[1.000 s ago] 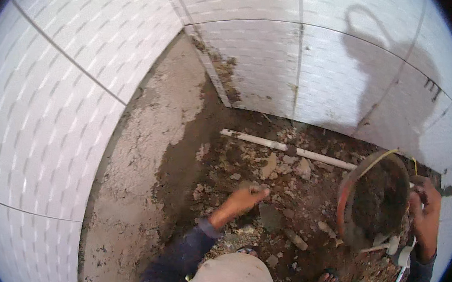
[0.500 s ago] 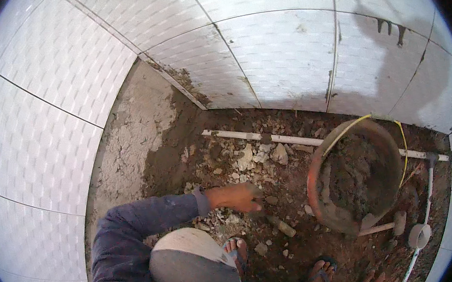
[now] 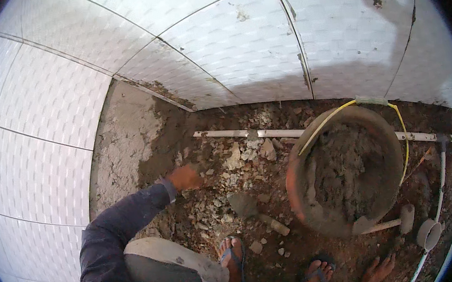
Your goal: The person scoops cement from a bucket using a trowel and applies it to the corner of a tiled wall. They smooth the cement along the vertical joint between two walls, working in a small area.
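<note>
My left hand (image 3: pixel 186 177), its arm in a dark sleeve, is low over rubble beside the damp mortar (image 3: pixel 164 147). Its fingers look curled together; whatever they may hold is hidden. A trowel with a mortar-caked grey blade (image 3: pixel 243 204) and a stubby wooden handle (image 3: pixel 275 224) lies on the soil, apart from that hand. At the bottom edge, right of my sandalled feet, my right hand (image 3: pixel 379 272) shows with fingers spread and nothing in them. Beyond it stands a round orange-brown tub (image 3: pixel 294 186) of wet mortar (image 3: pixel 343 168), with a yellow cord handle (image 3: pixel 403 143).
A hammer (image 3: pixel 406 219) lies against the tub's near side. One white pipe (image 3: pixel 220 134) runs along the tiled back wall (image 3: pixel 227 37); a thinner one (image 3: pixel 443 180) and an upright pipe stub (image 3: pixel 429 234) are at right. Pale stones (image 3: pixel 234 156) lie mid-floor. White tiles (image 3: pixel 38 170) cover the left wall.
My left hand has moved left and farther away, uncovering the trowel blade. More of my right hand shows at the bottom edge. The whole view has shifted slightly.
</note>
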A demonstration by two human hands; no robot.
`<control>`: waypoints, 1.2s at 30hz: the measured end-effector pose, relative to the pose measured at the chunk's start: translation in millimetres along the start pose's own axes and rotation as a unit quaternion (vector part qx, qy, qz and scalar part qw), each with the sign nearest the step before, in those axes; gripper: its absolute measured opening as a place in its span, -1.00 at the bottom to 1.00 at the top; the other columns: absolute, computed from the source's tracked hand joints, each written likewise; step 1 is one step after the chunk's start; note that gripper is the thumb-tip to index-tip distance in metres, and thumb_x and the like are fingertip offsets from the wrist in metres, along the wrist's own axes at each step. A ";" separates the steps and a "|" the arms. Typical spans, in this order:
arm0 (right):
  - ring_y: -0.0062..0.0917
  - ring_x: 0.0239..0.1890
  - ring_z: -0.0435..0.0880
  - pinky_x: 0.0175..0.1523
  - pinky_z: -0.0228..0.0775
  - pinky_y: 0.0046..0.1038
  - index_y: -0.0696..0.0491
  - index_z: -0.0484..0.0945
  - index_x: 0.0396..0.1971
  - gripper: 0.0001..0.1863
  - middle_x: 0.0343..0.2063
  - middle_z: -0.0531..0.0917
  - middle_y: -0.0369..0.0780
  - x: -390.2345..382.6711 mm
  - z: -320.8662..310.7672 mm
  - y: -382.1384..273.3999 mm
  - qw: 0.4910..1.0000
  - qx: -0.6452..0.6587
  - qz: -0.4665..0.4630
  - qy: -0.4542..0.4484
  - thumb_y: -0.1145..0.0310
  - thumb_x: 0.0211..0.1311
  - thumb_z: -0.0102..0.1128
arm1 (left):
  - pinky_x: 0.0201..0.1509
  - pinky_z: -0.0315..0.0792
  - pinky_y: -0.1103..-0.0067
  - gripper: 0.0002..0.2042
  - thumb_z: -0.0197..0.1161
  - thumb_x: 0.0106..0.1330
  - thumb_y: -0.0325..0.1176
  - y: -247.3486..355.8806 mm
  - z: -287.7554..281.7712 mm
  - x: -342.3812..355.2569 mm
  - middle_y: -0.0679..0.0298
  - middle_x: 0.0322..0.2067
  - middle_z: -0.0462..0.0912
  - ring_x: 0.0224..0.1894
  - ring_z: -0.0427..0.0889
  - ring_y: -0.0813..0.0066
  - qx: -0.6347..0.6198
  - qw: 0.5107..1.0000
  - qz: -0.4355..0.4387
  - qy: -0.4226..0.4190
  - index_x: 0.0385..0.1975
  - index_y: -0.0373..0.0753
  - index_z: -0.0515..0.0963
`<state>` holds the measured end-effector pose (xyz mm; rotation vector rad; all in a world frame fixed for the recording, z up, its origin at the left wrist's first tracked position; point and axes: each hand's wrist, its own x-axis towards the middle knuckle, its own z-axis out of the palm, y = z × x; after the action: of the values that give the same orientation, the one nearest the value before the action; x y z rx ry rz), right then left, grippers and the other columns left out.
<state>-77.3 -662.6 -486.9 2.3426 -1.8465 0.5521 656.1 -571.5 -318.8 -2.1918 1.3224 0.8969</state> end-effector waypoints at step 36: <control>-0.08 -0.41 0.68 -0.38 0.54 -0.09 0.16 0.44 0.12 -0.45 -0.24 0.62 0.06 72.0 40.7 -381.1 0.730 -0.052 -0.439 -0.521 0.13 0.23 0.17 | -0.31 0.53 0.41 -0.77 0.25 0.39 -0.29 -164.5 42.6 339.1 0.13 -0.24 0.64 -0.22 0.66 0.27 -0.924 0.229 0.189 0.239 -0.08 -0.27 0.52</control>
<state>310.2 -643.8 -447.3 3.2280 -0.5010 -1.1344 903.8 -677.6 -585.8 -3.6715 0.1070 3.6758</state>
